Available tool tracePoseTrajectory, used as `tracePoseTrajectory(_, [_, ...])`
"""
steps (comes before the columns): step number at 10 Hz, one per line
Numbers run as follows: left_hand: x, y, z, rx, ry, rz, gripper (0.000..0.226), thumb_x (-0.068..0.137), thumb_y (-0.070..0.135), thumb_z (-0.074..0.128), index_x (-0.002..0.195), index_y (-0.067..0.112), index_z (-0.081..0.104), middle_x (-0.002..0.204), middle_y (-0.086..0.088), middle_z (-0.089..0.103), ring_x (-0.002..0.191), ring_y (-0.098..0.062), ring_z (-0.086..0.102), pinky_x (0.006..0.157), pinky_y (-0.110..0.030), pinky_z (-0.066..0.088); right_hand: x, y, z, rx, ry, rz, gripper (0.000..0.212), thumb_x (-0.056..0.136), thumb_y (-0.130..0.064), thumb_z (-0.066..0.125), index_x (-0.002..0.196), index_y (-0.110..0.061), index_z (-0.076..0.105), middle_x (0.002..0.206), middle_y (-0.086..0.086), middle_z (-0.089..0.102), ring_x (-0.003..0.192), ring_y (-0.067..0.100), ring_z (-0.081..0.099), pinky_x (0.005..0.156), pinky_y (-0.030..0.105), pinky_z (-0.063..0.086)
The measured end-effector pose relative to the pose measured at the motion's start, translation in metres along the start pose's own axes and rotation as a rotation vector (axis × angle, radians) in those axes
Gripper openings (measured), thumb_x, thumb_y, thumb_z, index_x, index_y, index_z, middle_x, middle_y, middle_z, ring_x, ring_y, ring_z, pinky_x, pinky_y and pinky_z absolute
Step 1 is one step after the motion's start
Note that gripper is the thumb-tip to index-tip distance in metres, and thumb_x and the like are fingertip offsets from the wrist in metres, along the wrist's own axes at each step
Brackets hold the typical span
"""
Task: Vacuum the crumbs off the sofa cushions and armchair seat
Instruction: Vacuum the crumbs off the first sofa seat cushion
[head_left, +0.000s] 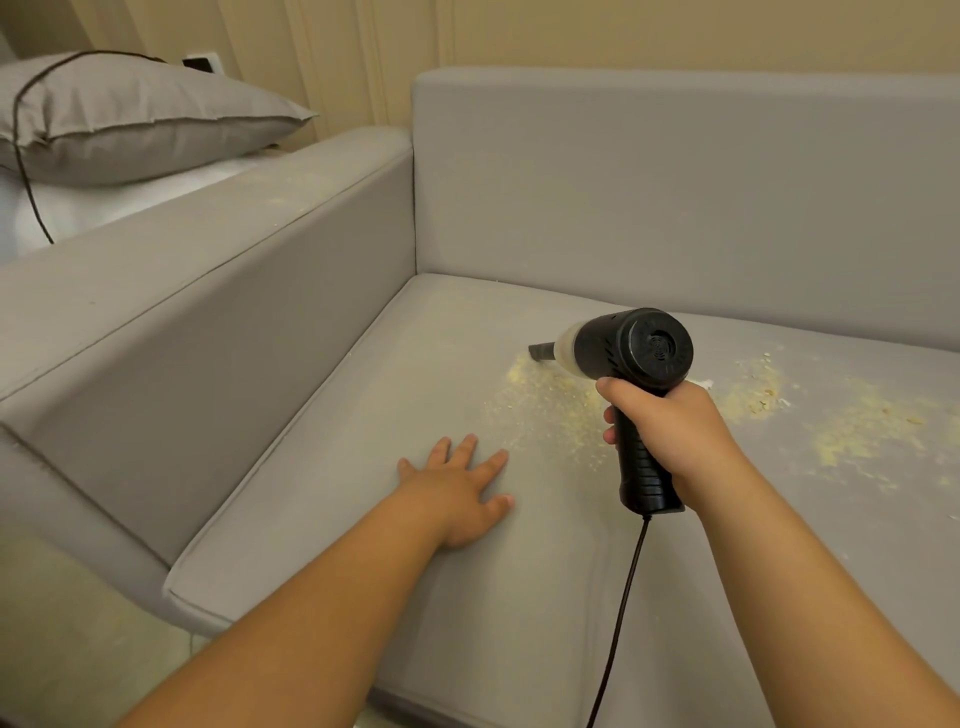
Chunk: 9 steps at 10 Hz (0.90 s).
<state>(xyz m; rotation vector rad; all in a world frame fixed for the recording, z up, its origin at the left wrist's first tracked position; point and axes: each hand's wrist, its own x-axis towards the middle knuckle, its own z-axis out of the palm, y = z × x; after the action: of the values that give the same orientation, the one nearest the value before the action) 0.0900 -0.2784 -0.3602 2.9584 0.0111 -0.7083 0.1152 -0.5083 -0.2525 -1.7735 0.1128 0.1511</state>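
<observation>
Grey fabric everywhere, and right in the middle of it the right hand (675, 431) has its fingers wrapped tight round the ribbed black handle of a small handheld vacuum (631, 358); that grip is closed firmly on the handle, thumb side facing us, the round black rear cap of the machine turned toward the camera; the pale translucent front section leads to a dark nozzle (540, 352), and that nozzle tip sits right at the far edge of a yellow patch of crumbs (545, 395) on the seat cushion (363, 519); whether the tip actually touches the fabric is hard to tell; a black cord (621, 618) drops from the bottom of the handle and runs down out of the lower edge of the view; over on the other side the left hand (462, 488) lies flat on the cushion, fingers spread and straight, palm down, holding nothing, just beside the near fringe of the crumbs; a second, wider scatter of crumbs (852, 426) lies farther right on the same cushion, well apart from the nozzle; the sofa's backrest (675, 192) rises behind, the armrest (182, 291) runs along the left with a faint dusting on its top; beyond the armrest a grey pillow (135, 119) rests on white bedding, with a thin dark cable (23, 171) looping across it.
</observation>
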Motion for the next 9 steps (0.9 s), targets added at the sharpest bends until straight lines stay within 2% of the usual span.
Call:
tracePoseTrajectory(1, [0.000, 0.000, 0.000, 0.000, -0.003, -0.002, 0.070, 0.099, 0.075, 0.022, 0.160, 0.054, -0.006, 0.172, 0.009, -0.018, 0.159, -0.025, -0.014, 0.120, -0.072, 0.004, 0.000, 0.001, 0.004, -0.018, -0.025, -0.005, 0.014, 0.091, -0.024, 0.077, 0.101, -0.014, 0.072, 0.092, 0.019, 0.077, 0.066, 0.020, 0.073, 0.070, 0.039, 0.061])
tracePoseTrajectory(3, [0.001, 0.000, 0.002, 0.013, -0.003, -0.002, 0.070, 0.100, 0.074, 0.022, 0.160, 0.054, -0.009, 0.172, 0.008, -0.019, 0.159, -0.026, -0.015, 0.120, -0.072, 0.003, -0.001, 0.003, 0.011, -0.031, -0.021, -0.005, 0.019, 0.090, -0.024, 0.077, 0.103, -0.011, 0.073, 0.088, 0.018, 0.075, 0.064, 0.019, 0.073, 0.071, 0.040, 0.061])
tracePoseTrajectory(4, [0.000, -0.002, 0.004, 0.027, 0.003, 0.006, 0.071, 0.099, 0.074, 0.021, 0.159, 0.053, -0.011, 0.171, 0.007, -0.021, 0.159, -0.026, -0.017, 0.120, -0.072, 0.001, -0.005, 0.001, 0.009, -0.032, -0.056, -0.004, 0.018, 0.090, -0.026, 0.077, 0.101, -0.013, 0.074, 0.091, 0.018, 0.077, 0.066, 0.020, 0.074, 0.076, 0.045, 0.063])
tracePoseTrajectory(6, [-0.005, -0.004, 0.006, 0.015, 0.012, 0.019, 0.071, 0.099, 0.076, 0.017, 0.160, 0.052, -0.010, 0.171, 0.007, -0.021, 0.159, -0.026, -0.017, 0.121, -0.071, -0.001, -0.023, 0.003, -0.010, -0.060, 0.082, 0.016, 0.015, 0.088, -0.025, 0.077, 0.096, -0.013, 0.072, 0.092, 0.017, 0.077, 0.067, 0.019, 0.075, 0.078, 0.048, 0.063])
tracePoseTrajectory(8, [-0.003, -0.001, 0.007, 0.028, 0.026, 0.009, 0.071, 0.099, 0.076, 0.018, 0.160, 0.053, -0.009, 0.171, 0.008, -0.020, 0.159, -0.026, -0.016, 0.121, -0.070, -0.001, -0.032, 0.028, -0.022, -0.064, 0.066, 0.082, 0.020, 0.087, -0.027, 0.079, 0.096, -0.010, 0.073, 0.076, 0.009, 0.077, 0.082, 0.034, 0.077, 0.079, 0.048, 0.062])
tracePoseTrajectory(9, [-0.001, -0.004, 0.009, 0.031, 0.036, 0.013, 0.069, 0.099, 0.075, 0.018, 0.159, 0.054, -0.010, 0.171, 0.008, -0.020, 0.159, -0.025, -0.015, 0.121, -0.069, 0.000, -0.028, 0.028, -0.018, -0.036, 0.077, 0.067, 0.017, 0.086, -0.024, 0.077, 0.095, -0.009, 0.073, 0.073, 0.009, 0.075, 0.074, 0.028, 0.075, 0.072, 0.043, 0.059])
